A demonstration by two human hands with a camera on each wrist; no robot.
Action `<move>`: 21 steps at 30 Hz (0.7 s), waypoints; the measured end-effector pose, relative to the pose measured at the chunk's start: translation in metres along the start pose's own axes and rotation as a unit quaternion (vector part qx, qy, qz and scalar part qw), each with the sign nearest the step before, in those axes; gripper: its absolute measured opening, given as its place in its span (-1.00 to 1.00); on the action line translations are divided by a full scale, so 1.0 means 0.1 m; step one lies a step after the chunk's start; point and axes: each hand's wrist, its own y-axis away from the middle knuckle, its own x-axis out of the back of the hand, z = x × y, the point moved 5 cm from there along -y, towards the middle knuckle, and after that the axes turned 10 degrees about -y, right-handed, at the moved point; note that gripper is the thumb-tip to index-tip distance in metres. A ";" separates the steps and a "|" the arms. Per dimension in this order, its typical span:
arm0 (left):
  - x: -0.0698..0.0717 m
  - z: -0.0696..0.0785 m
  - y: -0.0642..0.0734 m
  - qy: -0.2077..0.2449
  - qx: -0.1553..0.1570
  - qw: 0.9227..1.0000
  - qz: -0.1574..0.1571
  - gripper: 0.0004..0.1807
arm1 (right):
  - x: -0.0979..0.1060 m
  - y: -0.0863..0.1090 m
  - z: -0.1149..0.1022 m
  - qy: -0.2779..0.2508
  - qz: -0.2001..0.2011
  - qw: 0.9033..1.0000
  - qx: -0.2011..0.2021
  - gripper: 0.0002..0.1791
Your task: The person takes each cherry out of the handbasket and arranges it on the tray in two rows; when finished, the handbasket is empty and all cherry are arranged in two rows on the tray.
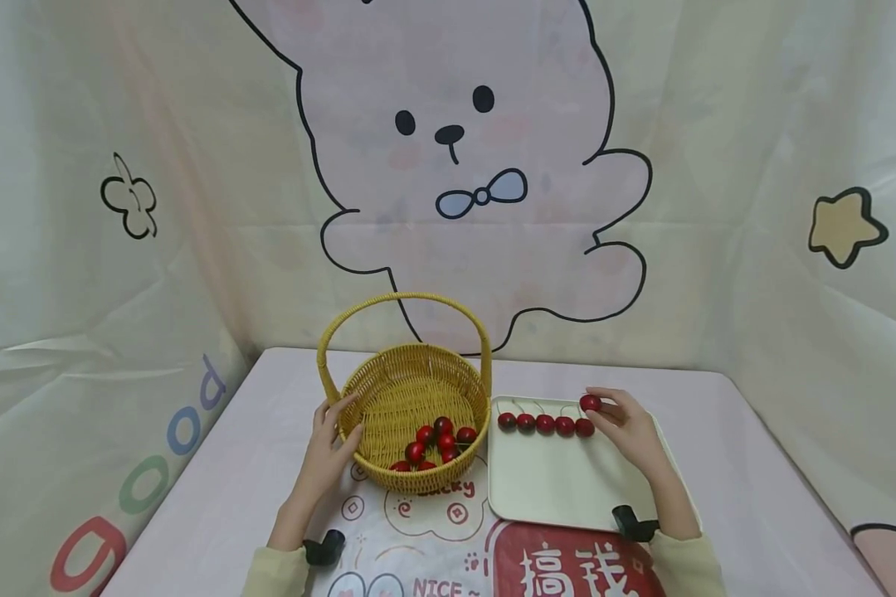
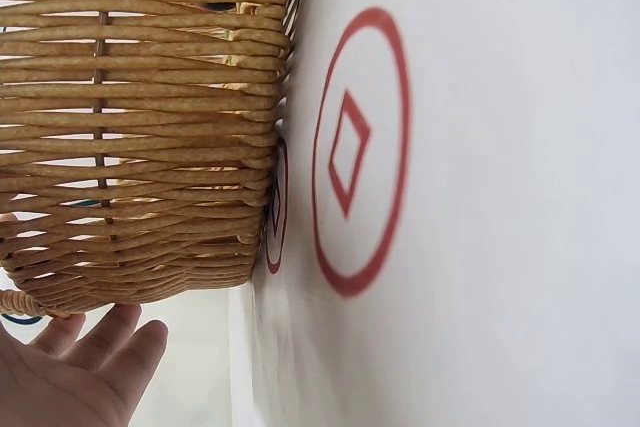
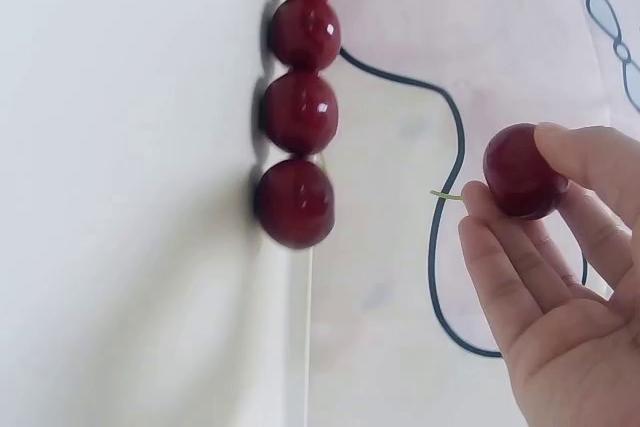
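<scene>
A dark red cherry (image 1: 590, 403) is pinched between the thumb and fingertips of my right hand (image 1: 627, 427), raised above the right end of a cherry row. Its thin green stem (image 3: 446, 195) pokes out past the fingers in the right wrist view. Several more cherries (image 1: 545, 424) line up side by side along the far part of a white tray (image 1: 545, 489). My left hand (image 1: 324, 452) holds the left rim of a yellow wicker basket (image 1: 396, 406), by the handle's base. From the left wrist view, fingers (image 2: 137, 362) lie against the basket's outside. Several cherries (image 1: 445, 441) rest inside, toward its near right.
The basket's tall arched handle (image 1: 403, 296) rises over it. Basket and tray stand close side by side on a pale printed tabletop (image 1: 216, 497). A fabric backdrop (image 1: 530, 274) with a cartoon bear encloses the table's back and sides.
</scene>
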 end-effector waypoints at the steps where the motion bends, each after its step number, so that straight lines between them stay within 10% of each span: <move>1: 0.00 0.00 0.00 0.000 0.002 1.000 -0.001 -0.44 | 0.02 0.00 0.03 0.003 0.002 1.000 -0.002 -0.57; 21: 0.01 0.02 -0.01 -0.003 0.007 1.000 -0.005 -0.44 | 0.26 0.10 0.37 0.075 -0.021 0.991 -0.106 -0.60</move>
